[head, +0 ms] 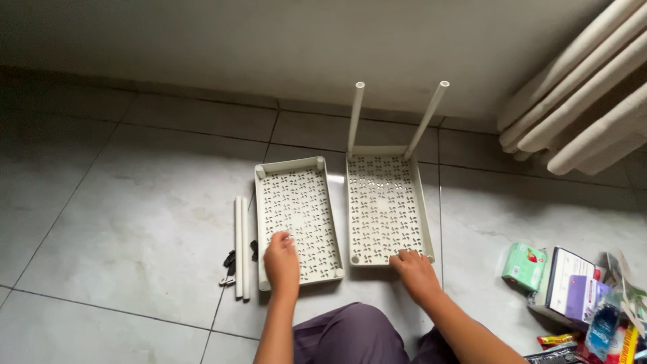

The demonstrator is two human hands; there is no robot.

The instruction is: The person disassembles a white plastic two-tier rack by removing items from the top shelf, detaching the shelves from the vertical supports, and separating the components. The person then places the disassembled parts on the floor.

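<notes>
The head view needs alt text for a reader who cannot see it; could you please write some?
A person's left hand rests on one perforated cream tray on a tiled floor, the right hand at the near edge of a second tray with two poles fitted. Loose poles lie left.

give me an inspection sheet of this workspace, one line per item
surface: grey tiled floor, marked and stained
job's things: two cream perforated shelf trays; left tray flat, right tray with two poles standing in its far corners
spare parts: two loose poles left of the trays, small black pieces beside them
clutter: green packet, boxes and packets at right
hands: left hand on left tray, right hand at right tray's near edge
cables: nothing seen
surroundings: wall, beige curtain
</notes>
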